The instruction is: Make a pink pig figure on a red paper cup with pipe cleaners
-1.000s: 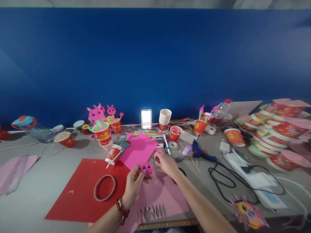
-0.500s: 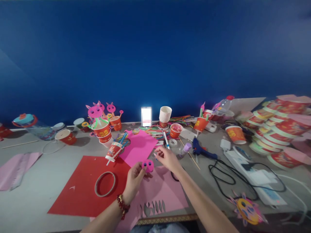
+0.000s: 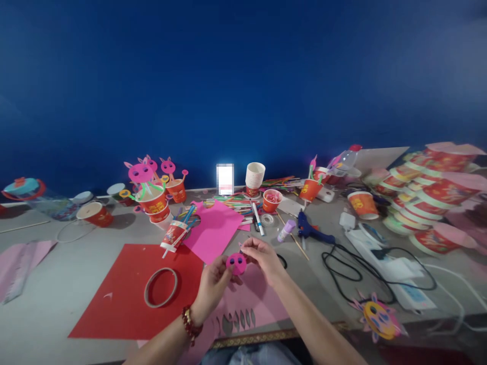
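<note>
A round magenta paper face [image 3: 236, 269] with two dark eye spots is pinched in my left hand [image 3: 213, 283], above the light pink paper sheet. My right hand [image 3: 264, 258] is closed at the face's upper right edge. Between its thumb and fingers is a small pointed paper piece [image 3: 240, 245], partly hidden by the fingertips. Below both hands, the light pink sheet [image 3: 266, 304] has several leaf-shaped cut-outs near its front edge. Beyond lies a magenta sheet [image 3: 215, 230], and a red sheet [image 3: 114, 284] spreads to the left with a tape roll [image 3: 147, 294] on it.
Paper cups with pink pig faces [image 3: 154, 207] stand at back left. A glue stick [image 3: 286, 231], a marker [image 3: 257, 218] and a blue glue gun [image 3: 314, 230] lie right of centre. Black cable [image 3: 342, 278], a power strip [image 3: 403, 284] and stacked decorated cups [image 3: 429, 203] occupy the right.
My right hand has come down and left to the paper face, bringing the small piece to its edge. My left hand has turned the face more toward the camera. The view has shifted slightly.
</note>
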Action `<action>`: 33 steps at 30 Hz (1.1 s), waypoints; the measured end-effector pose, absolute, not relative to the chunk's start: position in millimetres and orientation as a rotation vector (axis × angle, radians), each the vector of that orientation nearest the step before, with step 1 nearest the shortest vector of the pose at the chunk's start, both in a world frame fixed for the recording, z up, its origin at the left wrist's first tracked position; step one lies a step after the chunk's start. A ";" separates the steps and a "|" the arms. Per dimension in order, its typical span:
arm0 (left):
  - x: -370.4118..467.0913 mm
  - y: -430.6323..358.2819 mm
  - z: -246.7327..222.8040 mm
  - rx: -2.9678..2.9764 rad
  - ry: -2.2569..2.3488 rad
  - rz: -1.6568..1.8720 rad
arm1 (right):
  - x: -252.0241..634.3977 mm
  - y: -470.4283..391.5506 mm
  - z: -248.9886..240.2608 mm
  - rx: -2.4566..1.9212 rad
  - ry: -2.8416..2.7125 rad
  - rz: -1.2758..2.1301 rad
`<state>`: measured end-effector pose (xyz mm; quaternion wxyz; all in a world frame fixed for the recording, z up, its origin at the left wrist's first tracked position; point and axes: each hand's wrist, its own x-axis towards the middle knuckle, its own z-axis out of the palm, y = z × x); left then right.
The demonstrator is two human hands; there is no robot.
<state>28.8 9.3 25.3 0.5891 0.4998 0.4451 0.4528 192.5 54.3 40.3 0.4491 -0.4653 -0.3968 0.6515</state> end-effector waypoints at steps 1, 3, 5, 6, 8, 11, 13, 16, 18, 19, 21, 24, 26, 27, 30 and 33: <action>28.5 9.4 24.8 1.167 1.036 1.055 | 192.4 54.2 41.0 -1.149 -0.968 1.616; 28.0 9.5 23.4 1.170 1.031 1.052 | 192.0 54.0 42.3 -1.145 -0.951 1.625; 27.7 9.9 21.9 1.166 1.028 1.050 | 191.3 53.6 43.4 -1.140 -0.941 1.633; 27.7 10.2 21.2 1.164 1.029 1.049 | 190.8 53.3 43.8 -1.138 -0.937 1.636; 27.6 11.1 19.7 1.157 1.034 1.049 | 189.7 53.0 44.4 -1.134 -0.932 1.639; 27.7 12.3 18.2 1.148 1.038 1.049 | 188.7 53.1 44.0 -1.129 -0.928 1.645; 27.9 12.5 17.5 1.149 1.038 1.050 | 188.5 53.4 43.2 -1.128 -0.928 1.647; 28.0 12.5 16.5 1.136 1.030 1.059 | 188.4 53.4 42.6 -1.128 -0.934 1.645; 27.9 12.7 15.8 1.115 1.022 1.067 | 188.3 53.2 42.7 -1.123 -0.940 1.645; 27.8 12.8 15.7 1.105 1.017 1.068 | 188.4 53.1 43.0 -1.121 -0.945 1.645; 27.5 13.1 15.8 1.096 1.009 1.070 | 188.7 53.0 43.6 -1.117 -0.959 1.646; 27.3 13.5 17.2 1.096 1.015 1.066 | 190.1 53.3 43.9 -1.116 -0.987 1.644; 27.4 13.5 18.1 1.088 1.025 1.066 | 191.6 53.8 42.9 -1.118 -1.004 1.642; 27.4 13.5 18.4 1.081 1.027 1.068 | 192.4 54.1 41.7 -1.120 -1.013 1.640; 27.6 13.7 18.1 1.068 1.020 1.077 | 193.9 55.2 36.0 -1.131 -1.042 1.631; 27.7 14.4 17.5 1.059 1.006 1.083 | 193.3 55.4 29.4 -1.136 -1.089 1.622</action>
